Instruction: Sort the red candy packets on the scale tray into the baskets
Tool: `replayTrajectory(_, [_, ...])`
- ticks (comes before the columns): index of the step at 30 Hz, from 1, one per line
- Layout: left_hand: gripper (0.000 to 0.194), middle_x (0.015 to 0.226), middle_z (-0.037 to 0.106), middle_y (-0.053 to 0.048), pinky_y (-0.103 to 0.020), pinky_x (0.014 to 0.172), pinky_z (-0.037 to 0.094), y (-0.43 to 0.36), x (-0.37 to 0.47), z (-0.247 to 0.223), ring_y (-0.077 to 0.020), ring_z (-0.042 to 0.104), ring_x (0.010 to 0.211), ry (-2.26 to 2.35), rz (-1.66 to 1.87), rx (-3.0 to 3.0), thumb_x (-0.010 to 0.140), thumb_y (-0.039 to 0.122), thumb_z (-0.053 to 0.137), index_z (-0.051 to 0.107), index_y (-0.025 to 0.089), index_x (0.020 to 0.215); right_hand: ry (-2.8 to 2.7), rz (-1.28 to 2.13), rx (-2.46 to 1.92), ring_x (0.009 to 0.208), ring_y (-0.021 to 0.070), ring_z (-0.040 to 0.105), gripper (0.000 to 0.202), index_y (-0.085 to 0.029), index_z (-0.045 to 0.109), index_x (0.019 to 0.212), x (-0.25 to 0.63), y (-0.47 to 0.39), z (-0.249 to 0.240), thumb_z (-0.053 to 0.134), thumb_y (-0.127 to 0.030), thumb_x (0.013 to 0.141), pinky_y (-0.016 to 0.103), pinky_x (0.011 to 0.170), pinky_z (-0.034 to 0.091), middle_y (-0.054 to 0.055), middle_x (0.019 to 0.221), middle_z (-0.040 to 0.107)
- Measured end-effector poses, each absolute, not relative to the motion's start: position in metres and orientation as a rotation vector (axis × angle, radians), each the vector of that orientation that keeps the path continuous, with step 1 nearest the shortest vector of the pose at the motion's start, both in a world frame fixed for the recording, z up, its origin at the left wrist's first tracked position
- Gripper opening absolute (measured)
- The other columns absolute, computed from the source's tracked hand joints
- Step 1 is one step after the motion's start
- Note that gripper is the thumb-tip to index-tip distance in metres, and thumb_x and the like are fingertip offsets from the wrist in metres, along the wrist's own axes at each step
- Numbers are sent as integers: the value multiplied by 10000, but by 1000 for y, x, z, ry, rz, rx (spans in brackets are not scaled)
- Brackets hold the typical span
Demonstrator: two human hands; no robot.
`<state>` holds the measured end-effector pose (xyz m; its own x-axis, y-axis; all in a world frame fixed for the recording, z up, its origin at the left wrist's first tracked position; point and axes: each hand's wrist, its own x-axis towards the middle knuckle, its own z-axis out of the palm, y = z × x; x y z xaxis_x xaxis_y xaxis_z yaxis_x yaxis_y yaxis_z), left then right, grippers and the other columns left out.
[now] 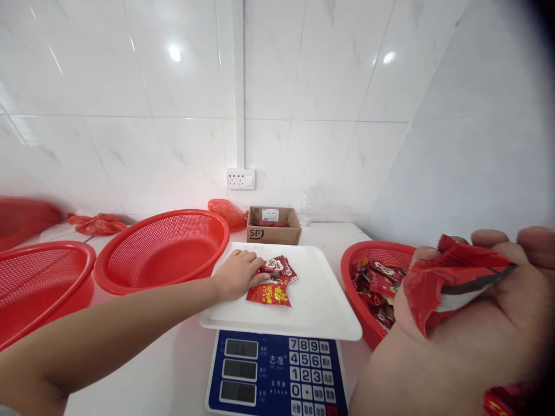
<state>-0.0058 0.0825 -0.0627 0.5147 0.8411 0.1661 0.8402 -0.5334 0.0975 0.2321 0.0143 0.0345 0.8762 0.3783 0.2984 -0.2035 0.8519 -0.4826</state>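
Note:
My left hand (pixel 240 274) rests on the left part of the white scale tray (pixel 321 309), its fingertips touching a small pile of red candy packets (pixel 269 295). At the right, close to the camera, my right hand (pixel 485 289) is turned palm up with a red wrapped packet (pixel 455 280) lying in it, the fingers curled behind. Below the tray is the blue panel of the scale (pixel 277 375) with number keys and three displays. A red basket (pixel 353 271) holding many packets stands between the tray and my right hand.
Two red perforated baskets (pixel 162 257) (pixel 43 289) stand at the left. Red plastic bags (pixel 228 214) lie along the wall. Behind the tray are a cardboard box (pixel 274 234) and a clear bottle (pixel 305 208). More red packets (pixel 511 401) show at the bottom right.

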Motion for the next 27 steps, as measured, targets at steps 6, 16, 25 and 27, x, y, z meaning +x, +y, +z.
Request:
replayTrajectory(6, [306, 930, 691, -63, -341, 743, 466, 85, -4, -59, -236, 651, 838, 1572, 424, 2652, 978, 441, 406, 595, 205, 935, -397, 318, -440, 561, 83, 577, 291, -270, 698, 670, 232, 14, 34, 520, -92, 524, 197, 464, 477, -81, 624, 620])
replayTrajectory(16, [366, 1117, 625, -135, -398, 838, 479, 94, -22, -48, -280, 608, 999, 1741, 443, 2569, 969, 448, 382, 599, 169, 1065, -382, 339, -447, 572, 98, 584, 282, -270, 705, 668, 229, 12, 37, 539, -125, 491, 199, 444, 456, -76, 618, 624])
replayTrajectory(25, [280, 1026, 612, -107, -387, 806, 496, 85, -17, -55, -288, 604, 991, 1712, 287, 2580, 937, 437, 470, 614, 198, 964, -427, 316, -431, 549, 86, 580, 267, -263, 702, 668, 231, 12, 37, 552, -110, 510, 207, 464, 473, -80, 616, 635])
replayTrajectory(27, [251, 1001, 605, -92, -363, 768, 500, 87, -17, -54, -268, 616, 936, 1712, 332, 2554, 924, 428, 499, 606, 202, 937, -427, 314, -450, 551, 86, 582, 265, -269, 703, 663, 230, 12, 38, 550, -113, 514, 205, 454, 467, -80, 619, 640])
